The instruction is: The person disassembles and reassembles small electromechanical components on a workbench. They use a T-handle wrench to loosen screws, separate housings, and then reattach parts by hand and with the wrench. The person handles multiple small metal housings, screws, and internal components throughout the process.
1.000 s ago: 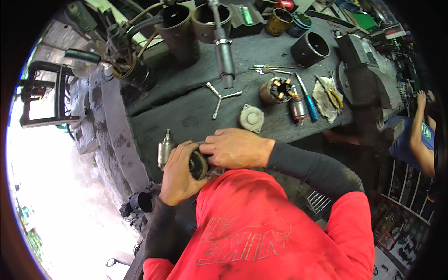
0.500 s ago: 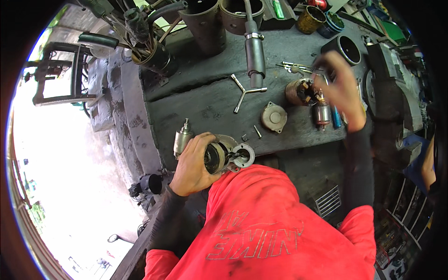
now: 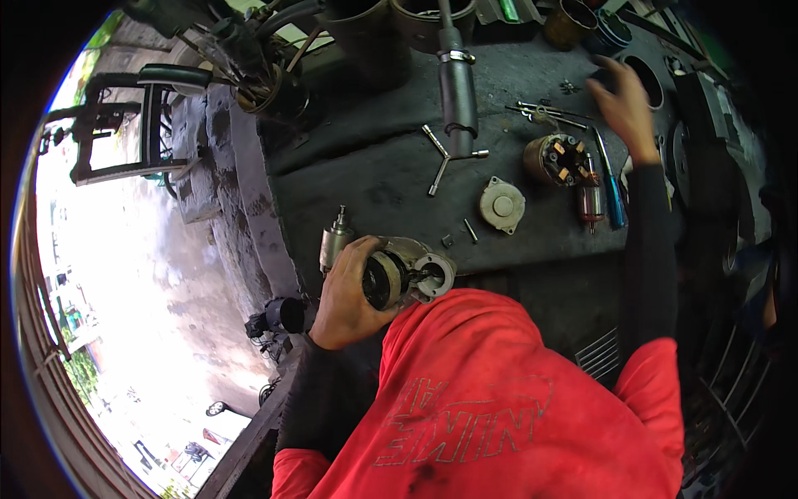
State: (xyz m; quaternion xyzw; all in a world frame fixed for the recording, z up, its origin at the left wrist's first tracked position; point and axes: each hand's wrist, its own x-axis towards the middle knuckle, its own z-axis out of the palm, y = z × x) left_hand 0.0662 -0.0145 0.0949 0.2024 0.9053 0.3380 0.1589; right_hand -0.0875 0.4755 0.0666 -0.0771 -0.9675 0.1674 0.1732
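My left hand (image 3: 342, 291) is wrapped round a metal starter motor housing (image 3: 435, 276) at the bench's front edge, its round opening showing. Beside that hand stands a silver solenoid (image 3: 336, 243). At the back right, my right hand (image 3: 628, 108) reaches over the bench with its fingers apart, nearest a dark round container (image 3: 654, 85); nothing shows in it. Left of the right forearm lie a motor body with brushes (image 3: 554, 160), a copper-coloured armature (image 3: 591, 202) and a blue-handled screwdriver (image 3: 615, 200). A round end cover (image 3: 502, 205) rests nearer the middle.
A Y-shaped socket wrench (image 3: 447, 156) lies beneath a hanging dark cylindrical tool (image 3: 458, 91). Long thin bolts (image 3: 551, 113) lie near the motor body, and a small bolt (image 3: 471, 230) near the front edge. A can of tools (image 3: 278, 96) stands at the back left.
My right hand has moved from over the motor body and armature toward the back right, uncovering them. My left hand keeps its hold on the housing. The view has shifted slightly.
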